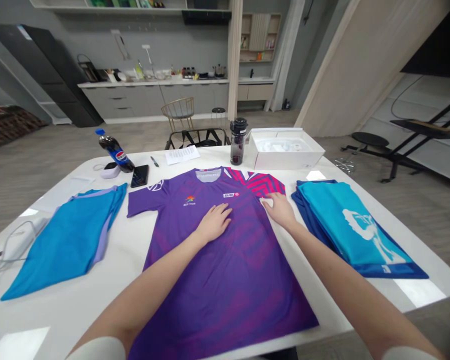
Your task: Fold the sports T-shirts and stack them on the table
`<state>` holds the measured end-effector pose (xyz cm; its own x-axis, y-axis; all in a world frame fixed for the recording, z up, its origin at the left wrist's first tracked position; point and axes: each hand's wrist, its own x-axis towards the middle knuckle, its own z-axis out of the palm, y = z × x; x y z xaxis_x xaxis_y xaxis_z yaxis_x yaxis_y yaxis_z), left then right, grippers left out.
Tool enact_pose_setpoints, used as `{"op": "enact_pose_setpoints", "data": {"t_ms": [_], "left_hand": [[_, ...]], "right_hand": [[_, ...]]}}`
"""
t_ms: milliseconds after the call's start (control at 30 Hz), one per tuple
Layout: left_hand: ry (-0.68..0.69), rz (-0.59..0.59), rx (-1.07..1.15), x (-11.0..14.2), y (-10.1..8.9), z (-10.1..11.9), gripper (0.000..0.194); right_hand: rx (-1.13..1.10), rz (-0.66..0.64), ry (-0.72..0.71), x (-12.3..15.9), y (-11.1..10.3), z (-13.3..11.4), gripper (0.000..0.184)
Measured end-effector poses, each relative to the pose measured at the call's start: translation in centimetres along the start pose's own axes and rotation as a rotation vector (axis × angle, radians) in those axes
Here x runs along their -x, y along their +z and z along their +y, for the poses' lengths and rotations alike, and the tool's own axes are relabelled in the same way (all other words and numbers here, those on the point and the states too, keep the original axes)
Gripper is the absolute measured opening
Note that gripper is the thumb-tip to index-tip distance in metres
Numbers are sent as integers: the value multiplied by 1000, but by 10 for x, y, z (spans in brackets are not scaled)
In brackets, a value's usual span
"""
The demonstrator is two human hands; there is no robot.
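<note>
My left hand (213, 223) rests on the front of a purple shirt (225, 280) spread on the white table (123, 255); my right hand (280, 211) touches its pink-striped sleeve (260, 185). Blue clothing (69, 235) lies to my left, a turquoise-topped pile (341, 220) to my right.

"What sort of place is it, over your link?"
"On my remote feed I see a home-like room with an open kitchen (165, 95): a dark fridge (50, 75), grey cupboards (206, 97) along the wall (198, 47), bottles (188, 73) and cookware (219, 72) standing on top."
"Anything else that shows it?"
"I can make out a tap (251, 73) near a pale curtain (285, 55)"
</note>
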<state>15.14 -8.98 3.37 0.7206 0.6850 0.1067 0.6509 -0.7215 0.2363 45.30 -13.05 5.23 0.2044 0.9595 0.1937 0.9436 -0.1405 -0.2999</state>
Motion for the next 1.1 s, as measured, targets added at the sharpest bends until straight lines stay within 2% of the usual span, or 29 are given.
{"op": "enact_pose_setpoints", "data": {"t_ms": [100,200,367,500,600,733,867,1033,1100], "left_hand": [[-20,40,-19,-71,5,-23,40],[-15,57,-54,-128,11,-37,37],[35,80,-21,-201,22,-43,35],[-49,107,140,-244,31,-55,34],[-139,88,234,-265,37,-67,34],[-209,0,310,-278,38,-78,37],[-215,-50,326,-283,34,-81,37],[-235,-67,321,-284,33,-80,39],[-244,-66,313,-283,34,-79,41]], "right_hand": [[80,-20,193,-67,-1,26,44],[174,-63,313,-111,4,41,46],[265,-134,415,-143,18,58,44],[202,-204,407,-155,22,72,32],[107,-241,360,-160,21,79,23],[-8,-313,361,-164,17,82,41],[-74,-424,305,-166,7,80,15],[-540,-302,269,-165,-3,82,9],[-624,-271,292,-166,-5,86,17]]}}
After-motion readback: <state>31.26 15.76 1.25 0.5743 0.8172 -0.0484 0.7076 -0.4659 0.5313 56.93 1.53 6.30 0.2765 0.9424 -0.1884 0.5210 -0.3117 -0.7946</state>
